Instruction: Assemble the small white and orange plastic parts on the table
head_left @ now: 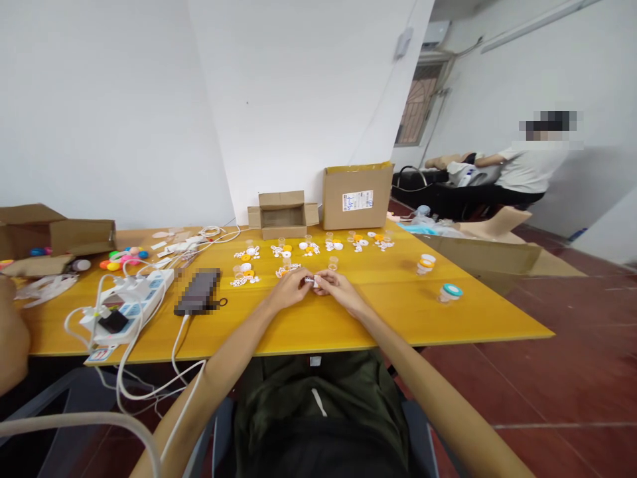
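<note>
My left hand (290, 289) and my right hand (340, 291) meet over the near middle of the yellow table (348, 326). Between their fingertips is a small white piece (315, 282) with dark marks, partly hidden by the fingers, so its exact kind does not show. Both hands are closed on it. Just beyond my right hand stands a clear plastic cup (333, 263). Past my left hand are another clear cup (286, 263) and some white spotted pieces (296, 267). Farther back, several piles of orange discs (287, 253), white discs (249, 251) and spotted pieces sit beside clear cups.
To the right stand a jar with a teal lid (452, 291) and one with an orange-and-white lid (426, 261). Cardboard boxes (355, 206) line the back. A phone (200, 292), power strip (144, 302) and cables lie left. Another person (532, 166) sits far right.
</note>
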Demonstrator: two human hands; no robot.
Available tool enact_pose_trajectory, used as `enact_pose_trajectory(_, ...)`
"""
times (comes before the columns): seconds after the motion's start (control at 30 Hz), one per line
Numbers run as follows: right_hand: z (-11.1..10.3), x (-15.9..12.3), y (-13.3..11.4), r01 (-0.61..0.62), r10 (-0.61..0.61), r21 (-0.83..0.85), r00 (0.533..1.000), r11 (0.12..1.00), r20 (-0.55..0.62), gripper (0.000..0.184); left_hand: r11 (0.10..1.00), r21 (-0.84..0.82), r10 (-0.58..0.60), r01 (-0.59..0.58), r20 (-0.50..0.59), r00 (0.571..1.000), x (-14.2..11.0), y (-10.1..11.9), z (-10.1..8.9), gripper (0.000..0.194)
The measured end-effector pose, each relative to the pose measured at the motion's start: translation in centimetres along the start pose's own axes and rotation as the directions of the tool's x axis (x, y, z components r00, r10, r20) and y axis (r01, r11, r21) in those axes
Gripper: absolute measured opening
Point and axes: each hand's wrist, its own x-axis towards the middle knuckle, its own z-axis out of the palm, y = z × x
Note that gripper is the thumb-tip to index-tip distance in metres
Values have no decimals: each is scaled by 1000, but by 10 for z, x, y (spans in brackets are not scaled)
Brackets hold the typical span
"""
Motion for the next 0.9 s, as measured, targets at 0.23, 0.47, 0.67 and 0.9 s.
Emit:
enact_pose_trajectory(0.23, -3, 1, 6, 18, -18, 8, 999, 1000, 30, 50, 1000, 11, -21, 21, 11, 1000, 0, -1, 1, 18)
enact_pose_trajectory(0.47, -5, 3, 12, 33, -33, -6, 998, 999, 51, 45, 999, -5, -53, 53, 39, 998, 0, 1, 0, 19)
enact_pose_trajectory(0.67, -5, 2, 11, 61, -59, -31, 996, 998, 60, 44, 998, -33, -53, 55, 62, 997, -1, 0, 0, 21)
enact_pose_trajectory(0.9, -5, 0, 9, 97, -91, -81, 993, 992, 75, 41, 998, -54, -37, 41, 80, 996, 0, -4, 1, 20)
